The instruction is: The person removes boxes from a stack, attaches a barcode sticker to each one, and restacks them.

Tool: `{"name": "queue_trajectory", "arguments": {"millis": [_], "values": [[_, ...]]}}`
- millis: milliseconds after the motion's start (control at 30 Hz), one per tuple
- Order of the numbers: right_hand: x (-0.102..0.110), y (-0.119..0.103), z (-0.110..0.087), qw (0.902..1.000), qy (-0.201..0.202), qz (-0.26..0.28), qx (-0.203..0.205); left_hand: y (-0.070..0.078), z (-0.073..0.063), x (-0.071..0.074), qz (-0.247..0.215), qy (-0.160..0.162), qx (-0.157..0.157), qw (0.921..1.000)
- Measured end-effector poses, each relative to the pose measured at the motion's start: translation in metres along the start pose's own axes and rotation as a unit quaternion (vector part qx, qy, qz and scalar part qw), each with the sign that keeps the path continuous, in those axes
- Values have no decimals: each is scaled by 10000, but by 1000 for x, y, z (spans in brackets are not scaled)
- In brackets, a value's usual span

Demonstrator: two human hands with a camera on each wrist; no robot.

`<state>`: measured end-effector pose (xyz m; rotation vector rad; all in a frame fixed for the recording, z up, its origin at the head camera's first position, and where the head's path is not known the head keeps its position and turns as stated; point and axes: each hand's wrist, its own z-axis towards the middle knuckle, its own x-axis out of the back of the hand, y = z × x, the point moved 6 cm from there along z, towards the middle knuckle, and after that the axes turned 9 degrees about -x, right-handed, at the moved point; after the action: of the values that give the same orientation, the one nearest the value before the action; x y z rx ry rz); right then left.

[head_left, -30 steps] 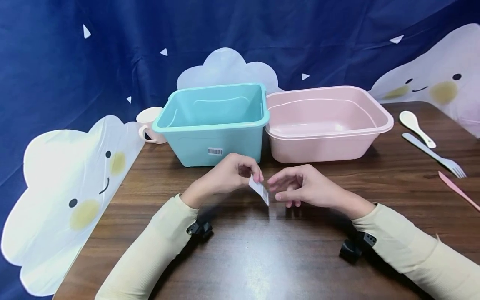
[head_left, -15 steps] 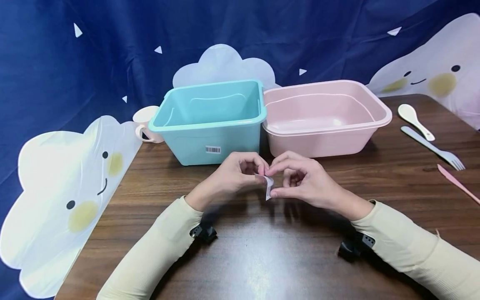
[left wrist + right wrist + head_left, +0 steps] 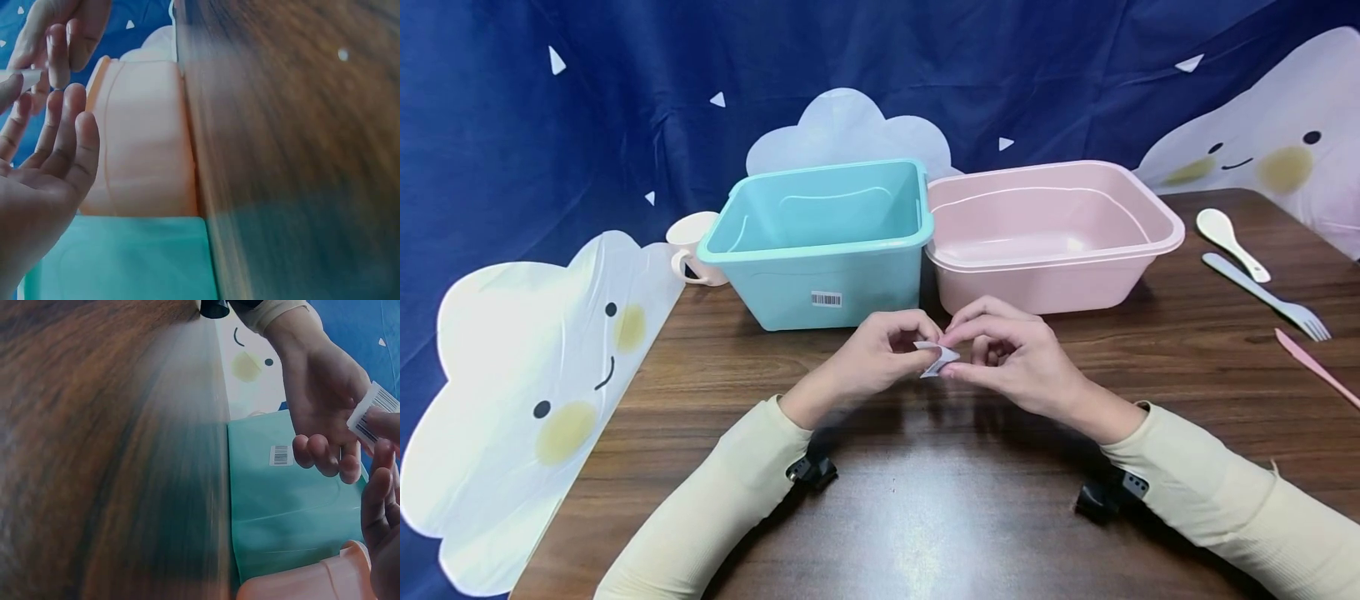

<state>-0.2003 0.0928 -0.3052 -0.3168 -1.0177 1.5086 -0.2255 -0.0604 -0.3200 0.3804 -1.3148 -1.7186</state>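
Observation:
A small white barcode sticker (image 3: pixel 937 362) is bent between both hands above the table, in front of the bins. My left hand (image 3: pixel 880 354) pinches its left side between thumb and fingers. From the other side, the fingertips of my right hand (image 3: pixel 1026 358) pinch its right edge. Black bars show on the sticker (image 3: pixel 365 425) in the right wrist view, partly covered by a thumb. Only a white corner of the sticker (image 3: pixel 31 77) shows in the left wrist view. Behind the left hand stands a teal bin (image 3: pixel 820 279) bearing its own barcode label (image 3: pixel 826 298).
A pink basin (image 3: pixel 1037 287) stands against the teal bin's right side. A pale pink mug (image 3: pixel 694 242) is at its left. On the right of the wooden table (image 3: pixel 1000 517) lie a white spoon (image 3: pixel 1231 242), a light blue fork (image 3: pixel 1262 293) and a pink knife (image 3: pixel 1315 367).
My right hand has come in from the right, fingers apart, and now pinches the sticker. The sticker, earlier hanging flat from the left hand, is now bent and turned.

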Motion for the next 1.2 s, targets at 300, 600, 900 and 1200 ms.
{"name": "queue_trajectory", "arguments": {"millis": [300,600,900,1200], "values": [[1,-2,0,10000,87,25,26,5,1,-3,272,-389,-372,9982],[2,-3,0,9995,91,297,-43,5,1,1,679,-429,-348,9962],[6,0,2,9984,232,444,-258,11,0,14,695,-269,-169,9971],[7,8,3,9928,27,195,-1183,25,0,24,861,-157,-467,9951]]}}
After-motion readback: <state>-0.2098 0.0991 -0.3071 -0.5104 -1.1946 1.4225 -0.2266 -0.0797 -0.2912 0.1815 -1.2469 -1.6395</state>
